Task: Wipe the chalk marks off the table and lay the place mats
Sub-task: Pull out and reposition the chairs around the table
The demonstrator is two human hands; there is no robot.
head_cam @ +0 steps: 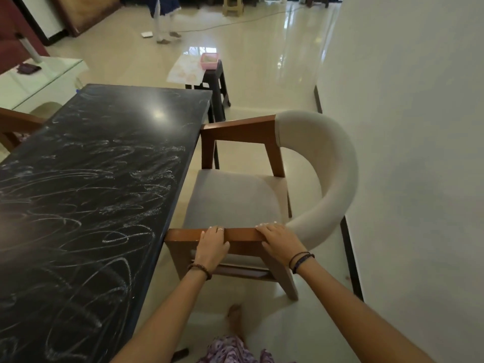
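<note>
Black stone-like table point(99, 163), long and narrow, polished enough to throw back a ceiling light near its far end; the top is covered almost edge to edge with white chalk marks point(86, 195) — loops, scribbles and smeared patches, densest toward the near half.

Armchair point(262, 184), wooden frame, grey seat cushion, curved pale upholstered backrest, standing at the table's right long side with its near armrest touching the table edge. Left hand point(211, 247) grips this near wooden armrest, fingers curled over the top, a ring on one finger and a bead bracelet at the wrist. Right hand point(280, 242) grips the same armrest just beside the backrest, fingers hooked over the far edge, dark bands at the wrist.

Dark stool point(217, 85) beyond the table's far end, carrying a pink tub point(209, 60) and pale printed place mats point(184, 70) that overhang its left side — well apart from the hands.

Second chair point(18, 127), wooden arm only, at the table's left side. Glass-topped side table point(49, 74) behind it, with a dark flat object on top.

Floor point(262, 48): glossy cream tile, strongly reflective. White wall point(406, 127) at right with dark skirting. Another person's legs point(163, 24) stand far back; a pale stool and a cable on the floor lie beyond.
</note>
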